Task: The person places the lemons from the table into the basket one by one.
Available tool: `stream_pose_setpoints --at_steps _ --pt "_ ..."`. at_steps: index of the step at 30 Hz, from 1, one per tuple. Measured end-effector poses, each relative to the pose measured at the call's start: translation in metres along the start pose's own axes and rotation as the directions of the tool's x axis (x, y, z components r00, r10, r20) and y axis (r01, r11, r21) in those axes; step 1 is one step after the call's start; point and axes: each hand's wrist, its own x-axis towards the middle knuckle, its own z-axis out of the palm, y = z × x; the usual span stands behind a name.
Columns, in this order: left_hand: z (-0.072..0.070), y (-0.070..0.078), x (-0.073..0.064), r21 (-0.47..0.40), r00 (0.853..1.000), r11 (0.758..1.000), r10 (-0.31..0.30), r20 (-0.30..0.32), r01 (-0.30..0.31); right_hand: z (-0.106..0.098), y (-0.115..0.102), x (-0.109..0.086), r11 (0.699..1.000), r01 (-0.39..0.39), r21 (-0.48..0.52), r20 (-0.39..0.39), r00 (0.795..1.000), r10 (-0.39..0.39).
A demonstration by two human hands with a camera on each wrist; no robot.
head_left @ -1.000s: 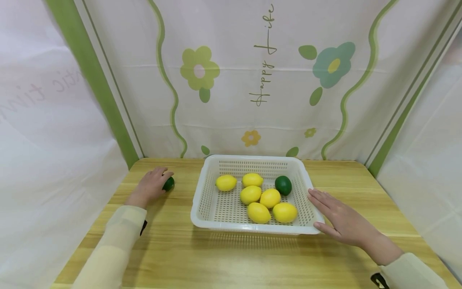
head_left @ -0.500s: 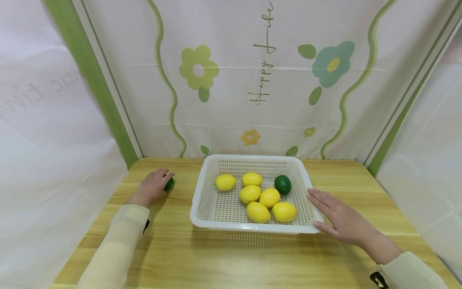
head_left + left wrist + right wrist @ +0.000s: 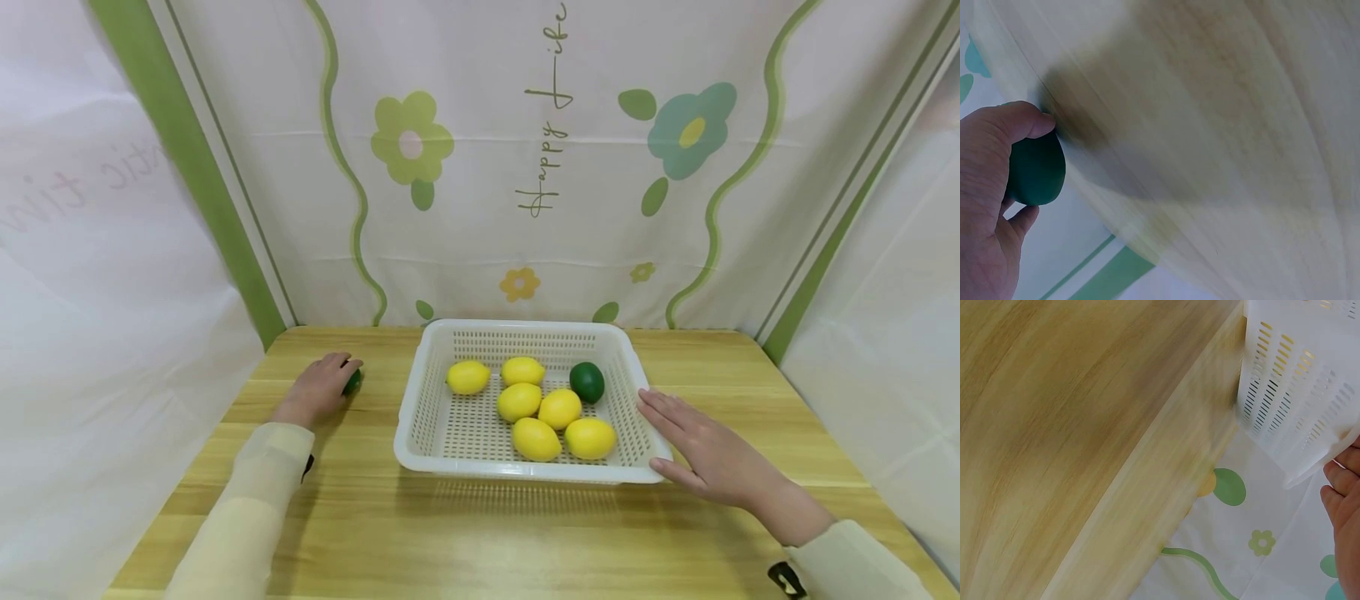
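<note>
On the left of the table, my left hand (image 3: pixel 318 388) holds a smooth, dark green, egg-shaped fruit (image 3: pixel 352 382). The left wrist view shows its thumb (image 3: pixel 1029 120) over one side of the green fruit (image 3: pixel 1040 172), with a fingertip at the opposite side. A white plastic basket (image 3: pixel 517 469) sits mid-table with several yellow lemons (image 3: pixel 519 403) and another dark green fruit (image 3: pixel 587 382) inside. At its right end, my right hand (image 3: pixel 708 454) touches the rim with straight fingers, the thumb by the front corner. The right wrist view shows the slotted basket wall (image 3: pixel 1319 400) beside these fingertips.
The wooden table (image 3: pixel 487 550) runs back to a white curtain (image 3: pixel 480 217) printed with flowers and lettering. Further white curtains hang along the left side (image 3: pixel 112 333) and the right side (image 3: pixel 892 333).
My left hand and forearm have shifted slightly right, and the fingers cover a little more of the green fruit. The right hand stays at the basket rim, and the basket's contents look unchanged.
</note>
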Motion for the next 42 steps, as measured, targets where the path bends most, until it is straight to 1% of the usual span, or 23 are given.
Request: stream_pose_setpoints --at_steps 10,16,24,29,37,42 --pt "0.0014 0.0010 0.0021 0.015 1.000 1.000 0.003 -0.018 -0.003 -0.0008 -0.0003 0.0014 1.000 0.001 0.001 -0.005 1.000 -0.001" --pt "0.0002 0.0029 0.0025 0.019 1.000 1.000 0.004 -0.030 -0.003 -0.0009 -0.0006 0.0010 1.000 -0.005 -0.009 0.006 1.000 0.005" --pt "0.0004 0.0022 0.0049 0.026 1.000 1.000 -0.017 0.003 0.017 -0.0001 -0.0005 0.0004 1.000 -0.004 -0.008 0.000 1.000 0.004" --pt "-0.0003 0.0016 0.0047 0.027 1.000 0.999 -0.020 0.016 0.020 0.0003 -0.0001 0.0004 1.000 0.002 -0.003 -0.009 1.000 -0.002" --pt "0.0006 0.0017 0.0023 0.024 1.000 1.000 -0.016 -0.012 0.016 0.0002 -0.0003 0.0001 1.000 0.004 -0.004 -0.005 1.000 -0.004" --pt "0.0012 0.0004 0.0009 0.028 0.998 0.999 -0.014 -0.064 0.016 0.0007 -0.0003 -0.0008 1.000 -0.006 -0.011 0.005 1.000 0.006"
